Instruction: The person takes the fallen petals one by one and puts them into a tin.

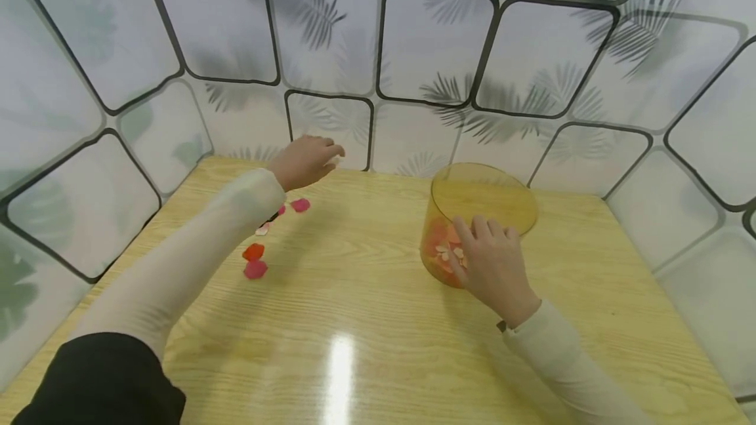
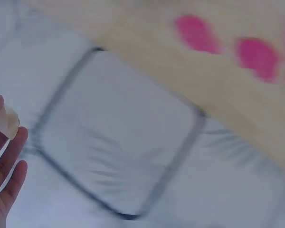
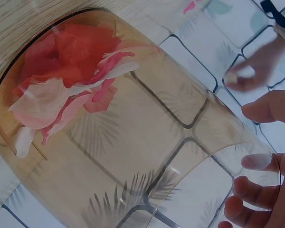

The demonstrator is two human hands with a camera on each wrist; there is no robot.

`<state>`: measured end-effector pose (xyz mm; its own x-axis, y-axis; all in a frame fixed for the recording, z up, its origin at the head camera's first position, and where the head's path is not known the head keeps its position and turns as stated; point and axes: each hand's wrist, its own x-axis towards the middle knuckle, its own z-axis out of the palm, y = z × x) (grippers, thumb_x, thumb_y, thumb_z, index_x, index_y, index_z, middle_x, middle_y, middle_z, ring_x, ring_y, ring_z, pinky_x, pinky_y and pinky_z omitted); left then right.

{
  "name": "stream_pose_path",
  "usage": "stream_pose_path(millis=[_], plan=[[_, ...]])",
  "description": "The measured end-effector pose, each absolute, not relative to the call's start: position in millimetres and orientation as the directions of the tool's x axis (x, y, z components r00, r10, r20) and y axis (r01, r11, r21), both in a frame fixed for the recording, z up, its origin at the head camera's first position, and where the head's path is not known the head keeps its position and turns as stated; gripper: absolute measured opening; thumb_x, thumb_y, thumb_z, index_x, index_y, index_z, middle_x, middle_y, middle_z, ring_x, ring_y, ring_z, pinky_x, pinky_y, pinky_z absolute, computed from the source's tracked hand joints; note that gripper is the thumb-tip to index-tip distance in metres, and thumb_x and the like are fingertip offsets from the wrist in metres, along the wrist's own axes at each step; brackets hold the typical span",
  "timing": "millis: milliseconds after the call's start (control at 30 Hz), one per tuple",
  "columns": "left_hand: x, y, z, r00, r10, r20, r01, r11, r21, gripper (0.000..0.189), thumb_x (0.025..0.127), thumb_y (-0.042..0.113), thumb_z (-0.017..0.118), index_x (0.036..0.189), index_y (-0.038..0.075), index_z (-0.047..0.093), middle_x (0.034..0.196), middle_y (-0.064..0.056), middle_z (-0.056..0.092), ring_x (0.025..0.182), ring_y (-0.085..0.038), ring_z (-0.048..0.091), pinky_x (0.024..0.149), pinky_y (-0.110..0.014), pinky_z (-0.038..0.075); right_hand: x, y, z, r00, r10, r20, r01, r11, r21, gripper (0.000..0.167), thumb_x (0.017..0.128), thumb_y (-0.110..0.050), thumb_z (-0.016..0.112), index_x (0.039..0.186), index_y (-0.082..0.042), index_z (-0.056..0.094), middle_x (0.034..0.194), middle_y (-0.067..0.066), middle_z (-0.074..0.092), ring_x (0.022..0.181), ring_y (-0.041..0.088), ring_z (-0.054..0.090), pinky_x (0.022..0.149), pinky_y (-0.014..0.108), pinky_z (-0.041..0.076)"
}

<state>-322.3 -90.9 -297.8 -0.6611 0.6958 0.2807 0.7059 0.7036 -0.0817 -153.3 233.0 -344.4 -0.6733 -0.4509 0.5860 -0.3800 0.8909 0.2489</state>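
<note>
My left hand (image 1: 307,161) is raised near the back edge of the table, above and right of the loose petals. Between its thumb and finger it pinches a whitish petal (image 2: 8,124), plain in the left wrist view. The right hand (image 1: 496,271) grips the rim of a clear amber cylindrical container (image 1: 436,212), thumb outside and fingertips showing through the wall in the right wrist view. Inside, red, pink and pale petals (image 3: 80,61) gather at the bottom. On the table at the left lie a pink petal (image 1: 300,204), an orange-red petal (image 1: 253,252) and a deeper pink petal (image 1: 256,269).
The light wooden table (image 1: 354,267) carries a bright glare streak at the front middle. A pale curtain (image 1: 437,44) with dark rounded squares and leaf prints encloses its back and sides. A whitish petal (image 1: 262,229) lies beside the left sleeve (image 1: 195,261).
</note>
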Motion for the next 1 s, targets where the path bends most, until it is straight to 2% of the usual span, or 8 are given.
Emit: stream_pose_path(millis=[267,367,433,533,767,1000], plan=[[-279.2,10.7,-247.4,-0.414,0.838,0.356,0.845,0.499,-0.194,0.024,0.092,0.016,0.06,0.115,0.011,0.063,0.109,-0.007,0.066,0.103,-0.024,0.062,0.098,-0.038,0.045,-152.8,233.2,-342.0,-0.678,-0.452,0.58,-0.367,0.891,0.266,0.043,0.073,-0.031,0.073,0.104,-0.007,0.054,0.072,0.01,0.048,0.059,0.028,0.047,0.049,0.034,0.03],[-266.0,40.3,-241.4,-0.346,0.871,0.348,0.872,0.435,-0.222,0.025,0.092,0.019,0.059,0.116,0.013,0.063,0.111,-0.005,0.066,0.105,-0.021,0.062,0.101,-0.035,0.044,-153.1,233.3,-341.7,-0.679,-0.451,0.579,-0.365,0.892,0.267,0.045,0.073,-0.031,0.074,0.105,-0.007,0.054,0.074,0.011,0.05,0.06,0.029,0.048,0.049,0.035,0.032],[-259.6,56.3,-239.8,-0.322,0.884,0.339,0.883,0.41,-0.23,0.026,0.093,0.02,0.058,0.117,0.014,0.063,0.111,-0.003,0.066,0.105,-0.02,0.061,0.1,-0.034,0.044,-152.9,233.3,-341.5,-0.682,-0.45,0.576,-0.365,0.892,0.265,0.045,0.073,-0.032,0.074,0.105,-0.007,0.055,0.075,0.012,0.051,0.061,0.029,0.049,0.049,0.035,0.033],[-253.2,74.0,-238.6,-0.313,0.898,0.308,0.892,0.39,-0.229,0.029,0.094,0.021,0.057,0.122,0.016,0.061,0.115,-0.002,0.065,0.107,-0.019,0.06,0.099,-0.033,0.044,-152.9,233.2,-341.3,-0.687,-0.447,0.573,-0.362,0.894,0.263,0.046,0.072,-0.032,0.075,0.105,-0.007,0.055,0.077,0.012,0.052,0.062,0.03,0.05,0.05,0.035,0.034],[-249.7,86.2,-244.8,-0.38,0.905,0.194,0.905,0.407,-0.126,0.049,0.092,0.024,0.06,0.138,0.02,0.046,0.136,-0.003,0.054,0.125,-0.022,0.051,0.108,-0.036,0.037,-153.4,232.3,-342.2,-0.685,-0.448,0.575,-0.358,0.894,0.27,0.048,0.07,-0.033,0.077,0.105,-0.006,0.056,0.078,0.013,0.053,0.063,0.03,0.05,0.05,0.036,0.034],[-250.0,70.7,-252.8,-0.392,0.889,0.237,0.893,0.429,-0.134,0.049,0.092,0.024,0.06,0.138,0.019,0.046,0.134,-0.004,0.056,0.123,-0.022,0.052,0.108,-0.036,0.037,-153.3,233.0,-342.7,-0.69,-0.444,0.572,-0.368,0.895,0.251,0.047,0.072,-0.031,0.076,0.107,-0.007,0.056,0.078,0.013,0.053,0.064,0.031,0.051,0.051,0.036,0.034]])
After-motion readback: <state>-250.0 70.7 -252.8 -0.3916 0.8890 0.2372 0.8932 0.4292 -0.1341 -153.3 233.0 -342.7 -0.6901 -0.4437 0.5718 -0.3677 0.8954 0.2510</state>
